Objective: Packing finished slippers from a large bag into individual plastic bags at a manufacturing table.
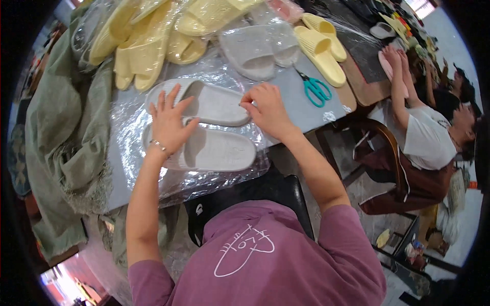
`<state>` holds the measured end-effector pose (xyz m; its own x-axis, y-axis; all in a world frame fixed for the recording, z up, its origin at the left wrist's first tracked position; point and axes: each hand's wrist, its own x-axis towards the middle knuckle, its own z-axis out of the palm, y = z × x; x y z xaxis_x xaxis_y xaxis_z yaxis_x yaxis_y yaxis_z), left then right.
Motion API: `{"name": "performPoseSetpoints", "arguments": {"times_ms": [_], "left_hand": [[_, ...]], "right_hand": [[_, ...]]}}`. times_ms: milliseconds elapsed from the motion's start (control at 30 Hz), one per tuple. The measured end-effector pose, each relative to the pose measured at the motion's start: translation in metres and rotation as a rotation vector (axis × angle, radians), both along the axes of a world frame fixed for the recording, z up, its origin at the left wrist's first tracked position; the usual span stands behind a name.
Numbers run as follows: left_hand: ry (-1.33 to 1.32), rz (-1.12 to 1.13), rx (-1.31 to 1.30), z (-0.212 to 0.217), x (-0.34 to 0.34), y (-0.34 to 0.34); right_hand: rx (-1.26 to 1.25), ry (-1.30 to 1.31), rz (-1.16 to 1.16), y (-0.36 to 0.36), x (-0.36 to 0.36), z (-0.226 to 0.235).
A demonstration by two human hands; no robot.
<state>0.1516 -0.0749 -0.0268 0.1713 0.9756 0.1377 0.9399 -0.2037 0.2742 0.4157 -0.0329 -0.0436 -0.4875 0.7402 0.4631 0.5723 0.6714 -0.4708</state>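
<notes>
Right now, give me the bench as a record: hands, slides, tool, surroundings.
left hand: fingers spread over the gray slide sandals' straps
right hand: fingers curled at the heel end of the far gray slide; anything pinched is too small to tell
near gray slide: beside the far one, on clear plastic film
teal-handled scissors: on the table, right of the gray pair
yellow slides: beyond the scissors
olive cloth: draped at left
</notes>
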Motion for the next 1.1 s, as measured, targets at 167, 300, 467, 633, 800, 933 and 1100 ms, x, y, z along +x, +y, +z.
{"name": "performPoseSetpoints", "arguments": {"times_ms": [167, 300, 467, 633, 800, 933, 1100], "left_hand": [[0.025, 0.011, 0.025, -0.002, -0.003, 0.000], [0.020, 0.010, 0.030, -0.003, -0.001, 0.001], [0.002, 0.015, 0.040, -0.005, -0.001, 0.005], [0.016, -0.001, 0.032, -0.001, -0.005, -0.002], [-0.567, -0.050, 0.112, 0.012, -0.053, -0.034], [-0.107, 0.245, 0.149, -0.021, -0.112, -0.075], [0.195, 0.374, -0.028, -0.050, -0.131, -0.094]], "right_hand": [[-0.162, 0.292, -0.453, -0.032, 0.100, 0.010], [-0.333, 0.121, -0.719, -0.037, 0.178, -0.007], [-0.396, 0.133, -0.788, -0.024, 0.208, -0.041], [0.094, -0.233, -0.857, -0.032, 0.134, 0.000], [0.075, -0.063, -0.168, -0.035, -0.025, 0.017], [0.105, -0.052, 0.031, -0.029, -0.106, 0.005], [0.034, -0.086, 0.119, -0.039, -0.133, -0.012]]}}
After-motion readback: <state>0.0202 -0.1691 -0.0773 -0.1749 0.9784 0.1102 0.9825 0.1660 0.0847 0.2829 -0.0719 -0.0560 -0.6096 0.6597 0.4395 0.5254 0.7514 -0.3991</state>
